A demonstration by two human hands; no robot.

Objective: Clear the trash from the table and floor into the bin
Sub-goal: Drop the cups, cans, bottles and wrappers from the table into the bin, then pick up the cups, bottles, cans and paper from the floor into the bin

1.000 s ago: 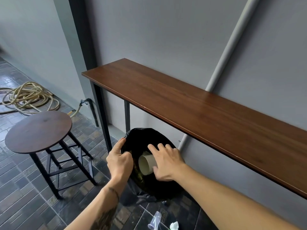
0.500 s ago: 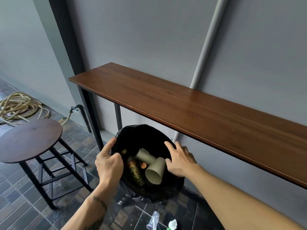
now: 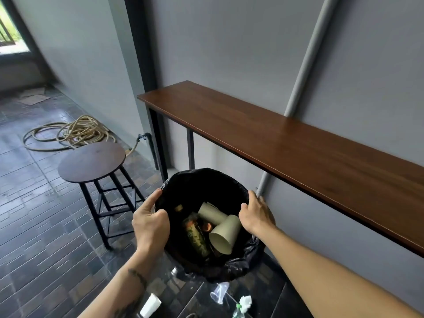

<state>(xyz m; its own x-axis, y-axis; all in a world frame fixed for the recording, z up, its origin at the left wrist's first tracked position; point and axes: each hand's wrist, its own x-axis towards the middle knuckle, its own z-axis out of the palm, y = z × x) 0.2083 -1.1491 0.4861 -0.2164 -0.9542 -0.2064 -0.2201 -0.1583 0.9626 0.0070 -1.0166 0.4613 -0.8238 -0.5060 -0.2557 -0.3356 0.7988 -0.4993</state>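
Note:
A round bin lined with a black bag [image 3: 202, 180] stands on the floor under the long wooden table [image 3: 286, 143]. Inside lie two beige paper cups [image 3: 223, 232], a green-brown bottle [image 3: 197, 239] and small scraps. My left hand [image 3: 149, 223] grips the bin's left rim. My right hand [image 3: 255, 213] grips the right rim. On the floor near me lie a white cup [image 3: 150, 305], a clear plastic cup [image 3: 219, 292], a crumpled white tissue [image 3: 245, 301] and a green-capped bottle [image 3: 237, 312].
A round dark stool [image 3: 91, 161] stands left of the bin. A coiled hose [image 3: 73, 133] lies on the tiled floor beyond it. A grey pipe [image 3: 307, 56] runs up the wall behind the table.
My right hand let the beige cup drop into the bin and moved to the right rim. The view pulled back, showing more floor trash.

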